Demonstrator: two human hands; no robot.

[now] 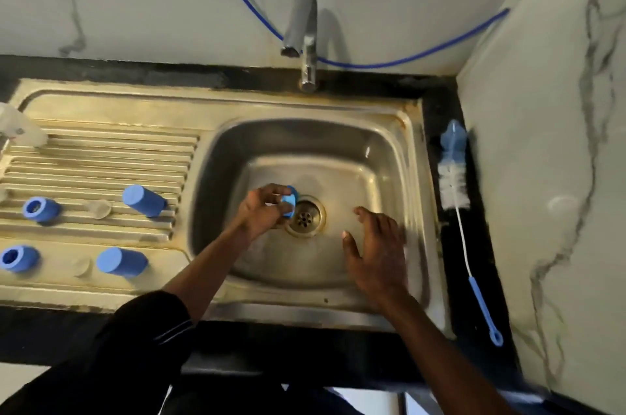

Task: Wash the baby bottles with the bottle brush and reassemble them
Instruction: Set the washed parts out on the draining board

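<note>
**Sleeve low, ring held over the drain**

Nearest the lens, a dark sleeve is seen on the left arm, which is stretched into the sink. A blue ring is pinched by the left grip, fingers above and thumb below, just beside the drain. It is probably held there so that water from the tap would fall on it and run straight off, though no water is seen running.

The right grip is spread wide and holds nothing, hovering over the basin floor, seemingly kept free for the brush. The brush is laid on the black table right of the sink, bristles toward the wall and handle toward the person, within easy reach of that side.

On the ribbed drainboard, two caps, two more rings and two clear teats are set out apart, likely sorted for reassembly. A clear bottle is partly cut off at the left edge. Whether the laid-out parts are already washed cannot be told.
</note>
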